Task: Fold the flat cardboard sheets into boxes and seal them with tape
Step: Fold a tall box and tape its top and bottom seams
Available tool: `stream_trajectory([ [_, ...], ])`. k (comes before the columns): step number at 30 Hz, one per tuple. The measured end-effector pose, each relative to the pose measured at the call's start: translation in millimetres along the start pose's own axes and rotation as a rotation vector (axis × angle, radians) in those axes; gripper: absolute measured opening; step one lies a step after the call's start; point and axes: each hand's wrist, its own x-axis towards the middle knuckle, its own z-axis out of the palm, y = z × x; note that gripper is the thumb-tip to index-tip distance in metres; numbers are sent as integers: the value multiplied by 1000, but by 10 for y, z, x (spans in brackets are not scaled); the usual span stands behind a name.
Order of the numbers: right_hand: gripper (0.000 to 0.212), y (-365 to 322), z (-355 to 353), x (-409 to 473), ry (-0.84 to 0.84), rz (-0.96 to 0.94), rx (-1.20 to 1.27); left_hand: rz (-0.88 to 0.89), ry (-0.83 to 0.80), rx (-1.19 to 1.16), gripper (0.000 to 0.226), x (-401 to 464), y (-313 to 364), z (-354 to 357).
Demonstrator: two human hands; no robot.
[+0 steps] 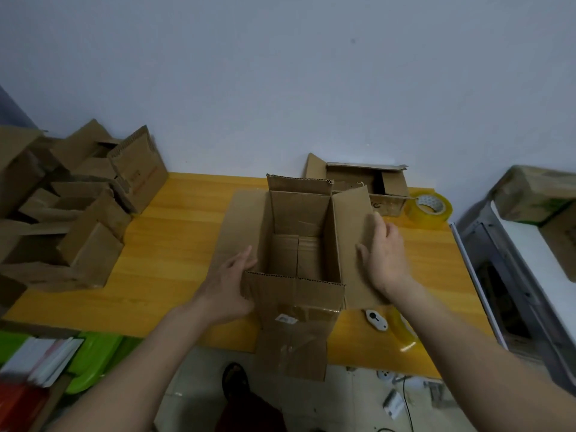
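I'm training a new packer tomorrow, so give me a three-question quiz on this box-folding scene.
1. True or false: the open brown cardboard box on the yellow wooden table has its top flaps closed.
2. Which hand rests on the box's right flap?
3. The clear tape roll by the wall lies: A) inside the box, B) right of the box, C) on the floor.

Key:
1. False; flaps are spread.
2. The right hand; the left hand is at the left side.
3. B.
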Motion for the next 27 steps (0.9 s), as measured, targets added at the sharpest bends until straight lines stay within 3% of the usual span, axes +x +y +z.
stream_trajectory([
  [2, 70, 34, 10, -206, 69, -339, -171, 6, -2, -57, 110, -32, -14, 22],
  [4, 46, 118, 33, -406, -7, -546, -106, -19, 54, -122, 112, -52, 10, 61],
  [5, 33, 147, 28, -514, -67, -557, -16, -35, 84, -170, 113, -55, 31, 82],
  [6, 37, 174, 16, -616, -149, -519, 52, -49, 115, -210, 113, -57, 56, 105],
  [8, 63, 238, 36, -758, -253, -434, 138, -62, 195, -241, 108, -64, 94, 189],
  [10, 74, 248, 85, -820, -235, -405, 159, -73, 266, -243, 100, -65, 106, 292],
  [14, 86, 159, 274, -784, -152, -408, -31, -44, 342, -137, 81, -4, 60, 482],
  [20, 67, 117, 398, -635, -144, -528, -399, 56, 383, 120, 54, -23, 11, 660],
  [24, 70, 93, 423, -560, -170, -535, -487, 6, 303, 244, 71, 0, -8, 689],
  [27, 62, -8, 423, -430, -188, -452, -405, -21, 240, 356, 82, 60, 3, 648],
])
